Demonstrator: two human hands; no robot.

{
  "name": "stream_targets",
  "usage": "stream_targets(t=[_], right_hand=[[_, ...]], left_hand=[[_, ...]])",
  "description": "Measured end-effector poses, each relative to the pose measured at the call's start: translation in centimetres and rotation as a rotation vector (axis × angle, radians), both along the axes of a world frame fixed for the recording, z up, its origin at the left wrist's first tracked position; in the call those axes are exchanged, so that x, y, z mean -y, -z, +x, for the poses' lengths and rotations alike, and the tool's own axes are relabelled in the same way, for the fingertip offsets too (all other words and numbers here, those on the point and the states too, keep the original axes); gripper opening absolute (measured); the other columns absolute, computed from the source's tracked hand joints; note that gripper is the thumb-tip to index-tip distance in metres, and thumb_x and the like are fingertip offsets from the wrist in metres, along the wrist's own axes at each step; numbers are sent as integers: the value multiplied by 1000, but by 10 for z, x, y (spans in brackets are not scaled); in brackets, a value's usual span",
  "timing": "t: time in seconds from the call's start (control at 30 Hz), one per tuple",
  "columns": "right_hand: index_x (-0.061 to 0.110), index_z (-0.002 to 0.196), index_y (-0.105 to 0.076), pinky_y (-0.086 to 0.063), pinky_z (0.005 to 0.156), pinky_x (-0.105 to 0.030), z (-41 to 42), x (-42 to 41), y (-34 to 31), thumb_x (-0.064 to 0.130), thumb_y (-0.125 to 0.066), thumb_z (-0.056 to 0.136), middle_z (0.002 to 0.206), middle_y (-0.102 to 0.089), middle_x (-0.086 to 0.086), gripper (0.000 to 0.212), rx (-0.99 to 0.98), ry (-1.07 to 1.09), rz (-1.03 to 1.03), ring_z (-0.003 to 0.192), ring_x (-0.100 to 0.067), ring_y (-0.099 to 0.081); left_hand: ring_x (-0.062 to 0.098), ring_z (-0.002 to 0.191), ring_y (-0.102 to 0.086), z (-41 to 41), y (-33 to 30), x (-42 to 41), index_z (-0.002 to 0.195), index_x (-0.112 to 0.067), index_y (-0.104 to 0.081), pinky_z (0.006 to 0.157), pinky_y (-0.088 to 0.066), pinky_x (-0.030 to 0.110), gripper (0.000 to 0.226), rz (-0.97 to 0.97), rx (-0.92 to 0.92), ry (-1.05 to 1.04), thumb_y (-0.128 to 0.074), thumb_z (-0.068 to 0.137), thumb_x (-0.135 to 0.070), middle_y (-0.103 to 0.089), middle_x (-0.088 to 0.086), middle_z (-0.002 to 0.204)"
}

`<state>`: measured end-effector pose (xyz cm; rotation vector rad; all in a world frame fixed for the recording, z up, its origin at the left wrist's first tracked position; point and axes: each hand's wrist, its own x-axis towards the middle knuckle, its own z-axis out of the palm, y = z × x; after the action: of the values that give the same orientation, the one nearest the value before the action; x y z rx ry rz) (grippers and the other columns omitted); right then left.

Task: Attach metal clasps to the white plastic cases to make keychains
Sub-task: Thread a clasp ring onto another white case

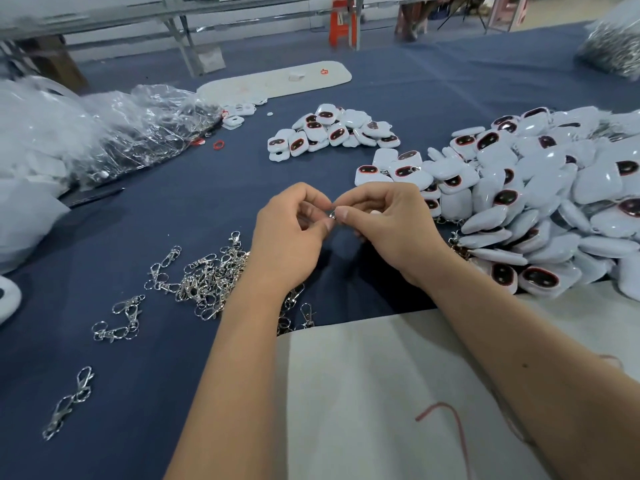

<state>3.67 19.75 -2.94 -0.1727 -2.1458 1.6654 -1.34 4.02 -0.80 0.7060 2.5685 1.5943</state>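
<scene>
I am seeing the left hand (294,233) and the right hand (384,223) meeting fingertip to fingertip above the dark blue cloth (173,209), both pinching closed on one small metal clasp (331,213) — mostly hidden by the fingers. The loose clasp pile (204,278) is lying just left of the left wrist, and the large heap of white plastic cases (540,195) is lying to the right — a smaller heap (332,131) is sitting farther back.
</scene>
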Motion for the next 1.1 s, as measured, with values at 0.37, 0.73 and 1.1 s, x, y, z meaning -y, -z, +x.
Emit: stream_targets(t=[0.37,0.73,1.1], right_hand=[[16,106,-72,-51,73,-27,2,9,2,2,-79,84,81,-76,5,27,-63,114,169,79,-14,-71],[20,103,-70,-44,60,-26,4,8,1,0,-77,84,81,-76,7,28,-136,126,132,55,-8,-46],[15,94,-69,-57,78,-50,4,9,1,-3,-76,82,79,-75,6,22,-110,109,116,77,-24,-70]], left_hand=[[5,77,-63,2,3,-4,83,-20,-70,66,-46,10,12,-44,-115,-38,-73,89,-11,-70,-7,84],[10,65,-57,3,3,-9,79,-19,-68,64,-48,22,15,4,-54,-7,-72,92,-12,-70,0,76],[15,69,-71,3,1,-2,82,-17,-71,77,-60,41,15,-17,-1,31,-68,95,-11,-72,-4,69]])
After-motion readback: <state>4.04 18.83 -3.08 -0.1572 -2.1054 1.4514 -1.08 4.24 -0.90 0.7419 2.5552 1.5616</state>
